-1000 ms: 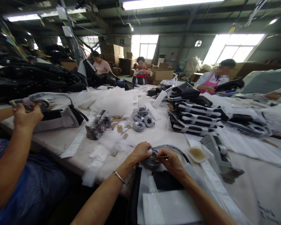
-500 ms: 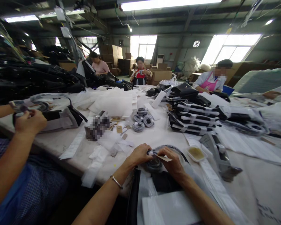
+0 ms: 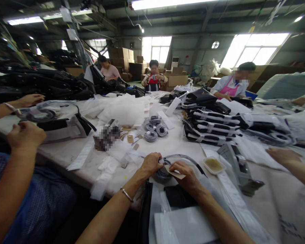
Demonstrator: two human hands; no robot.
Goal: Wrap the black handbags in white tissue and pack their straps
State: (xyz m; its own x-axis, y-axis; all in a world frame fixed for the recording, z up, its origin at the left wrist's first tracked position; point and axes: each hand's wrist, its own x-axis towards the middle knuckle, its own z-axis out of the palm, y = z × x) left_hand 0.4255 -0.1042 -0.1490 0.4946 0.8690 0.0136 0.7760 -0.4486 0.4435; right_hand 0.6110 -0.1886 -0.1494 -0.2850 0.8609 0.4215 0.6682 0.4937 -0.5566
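My left hand (image 3: 151, 163) is closed, its fingertips pinched on a plastic-wrapped strap near a small white piece. The strap's coil (image 3: 163, 173) lies just below those fingers, and a dark length of it arcs away to the right. Between the thumb and fingers of my right hand (image 3: 185, 173) is a tan card (image 3: 177, 175), close beside the coil. Under both hands lies a black bag (image 3: 176, 196) with white paper (image 3: 185, 223) and clear film over it. The exact grip of my left fingertips is partly hidden.
Right of my hands stand a shallow dish of yellowish paste (image 3: 213, 165) and a grey tape dispenser (image 3: 240, 169). Beyond are coiled straps (image 3: 150, 136), stacked wrapped bags (image 3: 213, 127) and white sheets (image 3: 124, 110). A co-worker's hands (image 3: 26, 135) are at left; another person's arm (image 3: 287, 157) reaches in at right.
My hands stay nearly in place; the card has tilted slightly and shifted left. The co-worker's hands at left have moved apart. Another person's arm has come in from the right.
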